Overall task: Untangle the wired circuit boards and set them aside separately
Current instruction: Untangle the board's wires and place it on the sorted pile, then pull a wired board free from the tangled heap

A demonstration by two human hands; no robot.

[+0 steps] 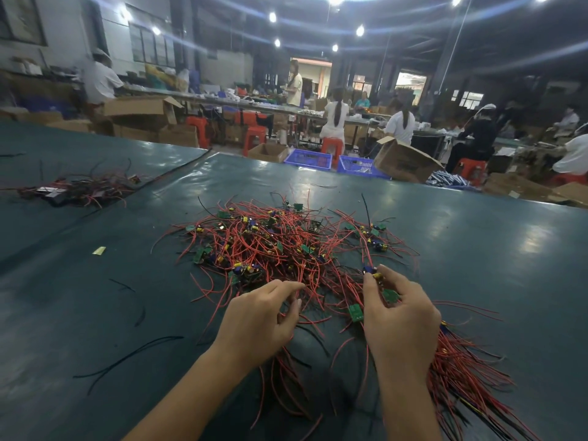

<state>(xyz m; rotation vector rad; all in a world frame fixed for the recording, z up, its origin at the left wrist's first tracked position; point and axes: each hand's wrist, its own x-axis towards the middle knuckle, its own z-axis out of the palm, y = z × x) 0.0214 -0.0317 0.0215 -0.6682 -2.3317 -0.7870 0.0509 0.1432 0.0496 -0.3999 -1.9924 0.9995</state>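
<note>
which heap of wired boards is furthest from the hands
The small dark heap at the far left of the table. The big red tangle lies under the left hand and right hand, and the straightened bundle just right of them.

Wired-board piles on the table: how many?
3: main tangle at centre; smaller pile far left; straightened bundle at near right, beside the right hand. Bundle may join the tangle under that hand.

Large, dim workshop hall. Ceiling lamps glare, with streaks. Grey wall at left with dark windows. Bright doorway at the far end. Long workbench in middle distance, workers seated on red stools. Cardboard boxes and blue crates stand on the floor beyond the dark green table cover.
</note>
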